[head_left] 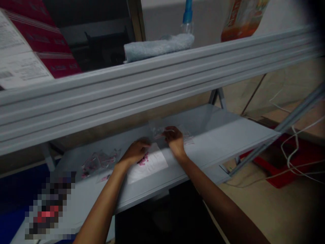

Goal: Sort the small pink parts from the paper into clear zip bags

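Observation:
A white sheet [158, 161] lies on the lower shelf of a grey rack, with a cluster of small pink bead-like pieces [143, 159] on it. My left hand [137, 150] is at the sheet's far left edge, beside the pink pieces. Its fingers are curled together, and whatever they hold is hidden. Beyond the sheet's far right corner, my right hand [174, 137] pinches a clear plastic bag [157, 131]. Thin pinkish strips [188, 139] lie just to the right of that hand. Left of my left forearm are several clear bags with dark pink contents [98, 162].
The upper shelf edge [157, 74] crosses above my hands. It carries a folded grey-blue cloth [159, 47], a blue-topped spray bottle [187, 17], an orange-labelled packet [241, 20] and white-and-red boxes [48, 40]. White cables [296, 145] hang at right above a red tray [279, 176].

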